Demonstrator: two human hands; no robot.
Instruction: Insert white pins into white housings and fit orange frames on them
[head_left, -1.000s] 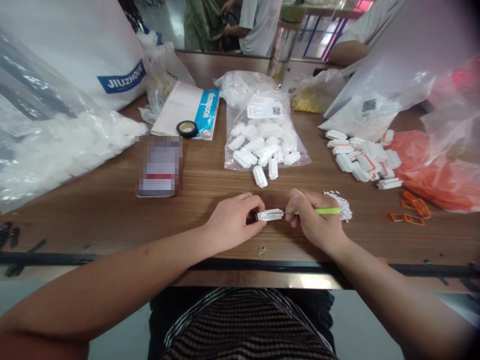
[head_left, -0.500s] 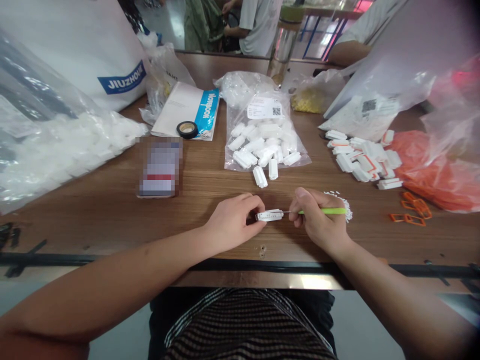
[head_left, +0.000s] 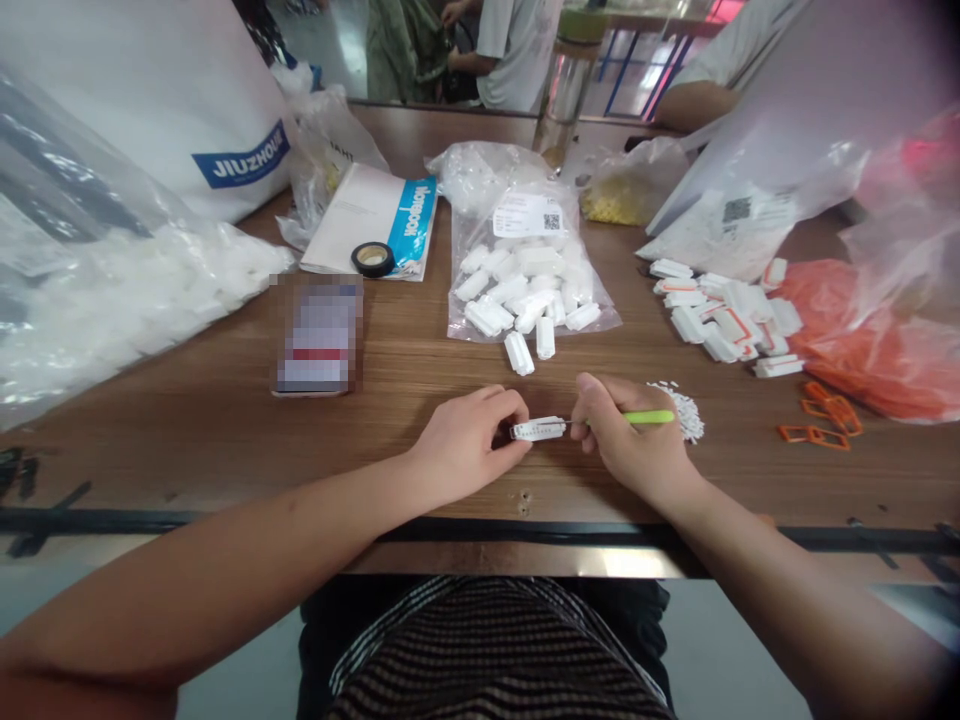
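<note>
Between the thumb and fingers of my left hand (head_left: 476, 430) is a white plastic connector housing (head_left: 540, 429) with rows of small holes, held just above or on the table. My right hand (head_left: 626, 435) is closed around a thin metal-tipped tool with a green handle (head_left: 651, 417). The tool's tip points left and meets the right end of the housing; whether it goes inside I cannot tell. Just behind my right hand lies a heap of tiny white pins (head_left: 684, 412). Two loose white housings (head_left: 519, 353) lie beyond my hands.
A clear bag of white housings (head_left: 517, 215) lies ahead. To the right are piled housings (head_left: 724, 315), orange frames (head_left: 829, 415) and an orange bag (head_left: 862, 340). On the left are a phone (head_left: 319, 335), a notebook (head_left: 352, 215), black tape (head_left: 373, 259) and a large bag (head_left: 112, 300).
My right hand has shifted slightly left with the green-handled tool, and its tip now reaches the housing's end. More of the white heap shows. My left hand stays still.
</note>
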